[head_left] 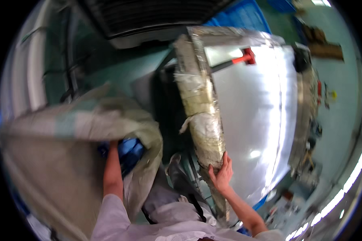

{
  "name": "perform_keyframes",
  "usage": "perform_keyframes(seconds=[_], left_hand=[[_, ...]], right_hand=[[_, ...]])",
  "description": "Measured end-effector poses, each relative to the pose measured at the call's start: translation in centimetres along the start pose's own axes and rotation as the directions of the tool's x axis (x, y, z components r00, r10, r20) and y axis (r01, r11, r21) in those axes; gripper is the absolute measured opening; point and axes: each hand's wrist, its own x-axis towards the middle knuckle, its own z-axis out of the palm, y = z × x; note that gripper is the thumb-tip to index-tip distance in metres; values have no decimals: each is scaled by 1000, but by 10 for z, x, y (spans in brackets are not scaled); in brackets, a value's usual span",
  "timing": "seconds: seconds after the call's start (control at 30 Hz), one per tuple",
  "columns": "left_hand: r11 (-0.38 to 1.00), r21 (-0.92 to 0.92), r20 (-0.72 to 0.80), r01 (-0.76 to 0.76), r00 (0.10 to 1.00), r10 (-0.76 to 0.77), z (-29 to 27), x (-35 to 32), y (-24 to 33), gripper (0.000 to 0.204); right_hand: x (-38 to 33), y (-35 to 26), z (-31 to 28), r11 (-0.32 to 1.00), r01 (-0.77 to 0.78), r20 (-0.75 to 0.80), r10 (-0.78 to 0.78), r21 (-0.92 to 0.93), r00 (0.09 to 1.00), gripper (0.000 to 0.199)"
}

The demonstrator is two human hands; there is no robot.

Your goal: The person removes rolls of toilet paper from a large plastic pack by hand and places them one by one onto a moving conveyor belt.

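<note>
My left forearm (113, 172) reaches down into a large beige woven sack (88, 122) at the left. Inside lies something shiny and blue (130, 152), perhaps plastic film. The left hand is hidden there, so what it touches does not show. At the right, my right hand (223, 175) rests on the padded, tape-wrapped edge (205, 132) of a metal-topped table (249, 108). Its thumb and fingers are apart, with nothing held. Farther up the tabletop lies a hammer (245, 57) with a red head and a dark handle.
Blue plastic crates (245, 16) stand beyond the table's far end, beside a dark slatted unit (153, 16). My legs (165, 188) are between sack and table. Past the table, small tools and loose items lie on the green floor (338, 92).
</note>
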Motion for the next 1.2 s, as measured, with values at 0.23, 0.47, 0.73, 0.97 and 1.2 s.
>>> perform_keyframes(seconds=[0.23, 0.47, 0.73, 0.97, 1.2], left_hand=[[956, 127, 417, 266, 860, -295, 61, 121, -23, 65], [942, 53, 325, 333, 886, -331, -27, 110, -25, 63], [889, -160, 188, 428, 898, -398, -180, 68, 27, 62], [767, -359, 72, 532, 835, -546, -287, 93, 141, 61], [505, -632, -377, -588, 803, 462, -338, -97, 517, 48]], right_hand=[[14, 11, 6, 999, 19, -19, -20, -32, 1000, 87], [8, 3, -9, 998, 4, -39, -2, 64, 999, 74], [-86, 12, -38, 964, -52, -209, 108, 260, 972, 68], [-386, 118, -40, 667, -681, -306, 745, 303, 593, 41], [-693, 145, -4, 170, -711, -490, 828, 683, -272, 31]])
